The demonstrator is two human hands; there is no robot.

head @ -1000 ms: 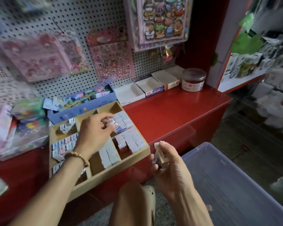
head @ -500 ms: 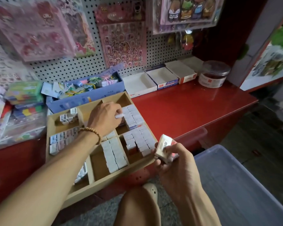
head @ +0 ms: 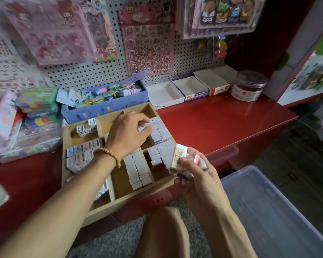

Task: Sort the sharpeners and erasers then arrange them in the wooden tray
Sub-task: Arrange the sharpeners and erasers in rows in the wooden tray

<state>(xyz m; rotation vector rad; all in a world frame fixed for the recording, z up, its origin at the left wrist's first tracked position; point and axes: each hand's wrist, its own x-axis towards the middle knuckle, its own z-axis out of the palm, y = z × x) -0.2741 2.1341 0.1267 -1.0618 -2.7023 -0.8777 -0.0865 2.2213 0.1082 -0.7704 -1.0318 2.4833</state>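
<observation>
Nearest us, our right hand (head: 196,175) has its grip closed on a few erasers (head: 179,155), held just over the tray's (head: 119,202) near right corner. Farther on, our left hand (head: 128,133) reaches into the tray on the red table (head: 213,123), fingertips pinching an eraser (head: 145,128) at the far right compartment's packed rows. Sharpeners (head: 86,127) sit far left.

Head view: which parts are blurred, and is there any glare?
Head view: the left edge is smeared around the sticker packs; the wooden tray and both hands, left and right, look fairly sharp; soft glare on the red counter.
</observation>
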